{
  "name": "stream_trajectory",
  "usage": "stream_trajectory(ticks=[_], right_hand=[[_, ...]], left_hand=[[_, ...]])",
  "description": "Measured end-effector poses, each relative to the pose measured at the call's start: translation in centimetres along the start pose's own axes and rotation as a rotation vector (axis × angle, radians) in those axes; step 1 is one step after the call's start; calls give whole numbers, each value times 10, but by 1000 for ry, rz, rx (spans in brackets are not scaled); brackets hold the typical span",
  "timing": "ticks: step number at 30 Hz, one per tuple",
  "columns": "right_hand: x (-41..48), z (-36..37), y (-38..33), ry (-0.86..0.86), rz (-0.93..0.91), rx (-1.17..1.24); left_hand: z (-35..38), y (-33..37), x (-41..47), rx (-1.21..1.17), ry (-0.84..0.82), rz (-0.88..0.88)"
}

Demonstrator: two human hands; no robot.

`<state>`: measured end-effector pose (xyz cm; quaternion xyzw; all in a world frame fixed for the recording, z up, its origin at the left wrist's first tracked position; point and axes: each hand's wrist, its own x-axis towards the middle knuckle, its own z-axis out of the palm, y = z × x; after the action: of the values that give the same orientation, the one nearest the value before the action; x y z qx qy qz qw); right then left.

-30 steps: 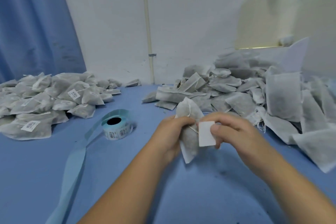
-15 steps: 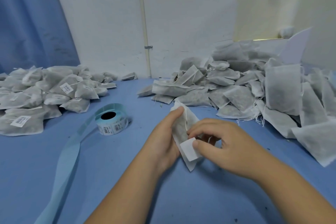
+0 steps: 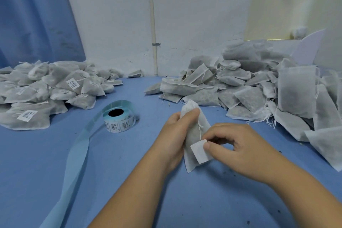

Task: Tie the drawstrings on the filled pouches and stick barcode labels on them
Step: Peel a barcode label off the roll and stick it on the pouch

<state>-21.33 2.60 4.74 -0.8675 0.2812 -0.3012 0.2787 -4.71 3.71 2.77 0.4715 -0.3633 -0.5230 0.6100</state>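
Observation:
My left hand (image 3: 174,136) grips a white filled pouch (image 3: 194,131) from its left side, thumb across the gathered top, just above the blue table. A thin drawstring hangs down the pouch's front. My right hand (image 3: 238,146) pinches a blank-looking white label (image 3: 199,151) by its upper right corner and holds it against the lower part of the pouch. A roll of barcode labels (image 3: 118,121) stands on the table to the left of my hands.
A heap of labelled pouches (image 3: 42,90) lies at the far left. A larger heap of unlabelled pouches (image 3: 259,87) fills the right side up to the wall. A pale blue backing strip (image 3: 74,168) trails from the roll toward the near edge.
Both hands have lowered the pouch toward the table. The label, held clear of the pouch a second ago, now lies against its lower part.

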Motion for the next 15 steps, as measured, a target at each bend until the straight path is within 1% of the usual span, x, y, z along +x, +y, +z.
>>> stream_trajectory(ticks=[4, 9, 11, 15], right_hand=[[0, -1, -1, -13, 26, 1], [-2, -9, 0, -16, 99, 96], [-1, -13, 0, 49, 119, 158], [2, -16, 0, 324, 156, 226]], left_hand=[[-3, -3, 1, 76, -14, 35], [-6, -3, 4, -2, 46, 60], [-6, -3, 5, -37, 57, 64], [-5, -2, 5, -120, 48, 39]])
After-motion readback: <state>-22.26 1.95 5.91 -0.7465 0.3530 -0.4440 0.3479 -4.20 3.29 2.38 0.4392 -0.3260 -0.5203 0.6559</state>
